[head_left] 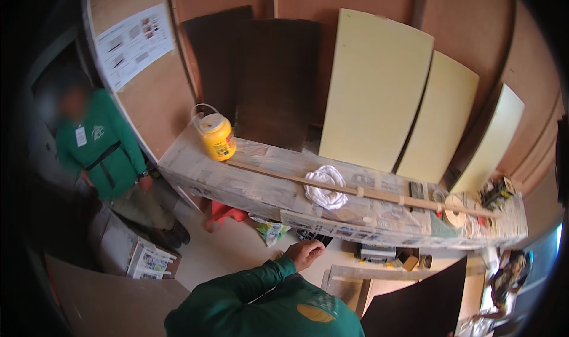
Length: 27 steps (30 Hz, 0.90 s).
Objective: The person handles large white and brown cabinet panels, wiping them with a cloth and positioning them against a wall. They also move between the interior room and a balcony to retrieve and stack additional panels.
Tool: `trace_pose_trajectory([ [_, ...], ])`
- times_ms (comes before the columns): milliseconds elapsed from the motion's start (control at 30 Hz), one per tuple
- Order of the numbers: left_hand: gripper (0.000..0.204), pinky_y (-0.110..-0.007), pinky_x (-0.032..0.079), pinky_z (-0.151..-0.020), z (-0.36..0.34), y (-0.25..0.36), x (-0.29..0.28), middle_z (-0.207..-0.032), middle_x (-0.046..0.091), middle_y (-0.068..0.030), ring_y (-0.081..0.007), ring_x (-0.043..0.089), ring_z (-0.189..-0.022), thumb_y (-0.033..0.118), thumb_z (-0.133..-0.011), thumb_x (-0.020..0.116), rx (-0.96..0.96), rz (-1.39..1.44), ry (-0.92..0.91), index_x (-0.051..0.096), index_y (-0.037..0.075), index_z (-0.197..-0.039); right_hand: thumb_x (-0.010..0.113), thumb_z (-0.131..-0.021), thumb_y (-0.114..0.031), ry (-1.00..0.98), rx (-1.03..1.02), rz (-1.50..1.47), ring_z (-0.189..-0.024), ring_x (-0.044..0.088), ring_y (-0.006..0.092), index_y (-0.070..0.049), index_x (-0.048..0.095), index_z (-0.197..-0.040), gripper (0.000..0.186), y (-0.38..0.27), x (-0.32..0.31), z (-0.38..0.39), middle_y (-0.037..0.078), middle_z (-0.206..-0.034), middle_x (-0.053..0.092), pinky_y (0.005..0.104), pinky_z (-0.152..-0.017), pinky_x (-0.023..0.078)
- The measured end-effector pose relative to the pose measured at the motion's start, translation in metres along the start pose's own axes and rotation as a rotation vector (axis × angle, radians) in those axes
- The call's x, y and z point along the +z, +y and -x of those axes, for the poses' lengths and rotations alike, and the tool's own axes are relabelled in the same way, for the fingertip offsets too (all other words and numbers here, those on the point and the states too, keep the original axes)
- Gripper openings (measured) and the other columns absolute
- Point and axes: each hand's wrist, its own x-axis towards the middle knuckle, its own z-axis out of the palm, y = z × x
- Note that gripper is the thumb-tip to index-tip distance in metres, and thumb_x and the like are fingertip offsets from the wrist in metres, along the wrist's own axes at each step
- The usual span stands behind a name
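**Hand Held Before Papered Bench**

The left hand (pixel 305 254) is held near the front edge of a paper-covered bench (pixel 261 192), fingers loosely curled; whether anything is gripped cannot be told. A white cloth (pixel 326 189) is bunched on the bench at a wooden strip (pixel 379 195). Cloth is best lifted straight up, so the strip is left undisturbed.

The left hand (pixel 304 254) hid its palm, and the white wall sheet (pixel 131 51) (its print blurred) was unreadable.
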Motion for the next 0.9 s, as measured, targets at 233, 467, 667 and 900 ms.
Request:
trace_pose_trajectory([
  [233,0.01,-0.04,0.053,-0.07,0.014,-0.004,0.033,-0.086,0.065,-0.0135,-0.0299,0.067,-0.078,0.016,-0.096,0.061,-0.079,0.019,-0.184,0.058,0.007,-0.1,0.058,-0.099,-0.042,0.206,-0.117,-0.014,-0.059,0.051,0.0384,0.004,0.06,-0.073,0.054,0.101,0.001,-0.053,0.026,-0.065,0.053,0.0526,-0.061,0.04],
  [467,0.017,-0.036,0.053,-0.071,0.042,-0.019,0.04,-0.096,0.065,-0.0124,-0.0223,0.064,-0.08,0.018,-0.094,0.063,-0.165,0.003,-0.21,0.061,0.002,-0.1,0.067,-0.093,-0.032,0.248,-0.106,-0.146,-0.078,0.062,0.0258,-0.009,0.072,-0.109,0.028,0.148,-0.031,-0.076,0.009,-0.086,0.068,0.0348,-0.076,0.049],
  [667,0.024,-0.036,0.054,-0.073,0.037,-0.044,0.051,-0.092,0.067,-0.0129,-0.0234,0.067,-0.086,0.024,-0.097,0.061,-0.195,0.074,-0.415,0.065,0.001,-0.1,0.059,-0.098,-0.021,0.397,-0.309,0.158,-0.085,0.069,0.027,-0.008,0.074,-0.112,0.024,0.175,-0.027,-0.052,0.015,-0.097,0.072,0.036,-0.081,0.053],
  [900,0.031,-0.046,0.049,-0.08,0.04,-0.026,0.057,-0.086,0.068,-0.016,-0.0345,0.064,-0.083,0.032,-0.093,0.061,-0.04,-0.071,-0.612,0.067,0.002,-0.086,0.065,-0.097,-0.026,0.267,0.236,-0.425,-0.062,0.032,0.0098,0.001,0.05,-0.072,0.039,0.159,-0.116,0.005,0.002,-0.062,0.036,0.034,-0.054,0.026],
])
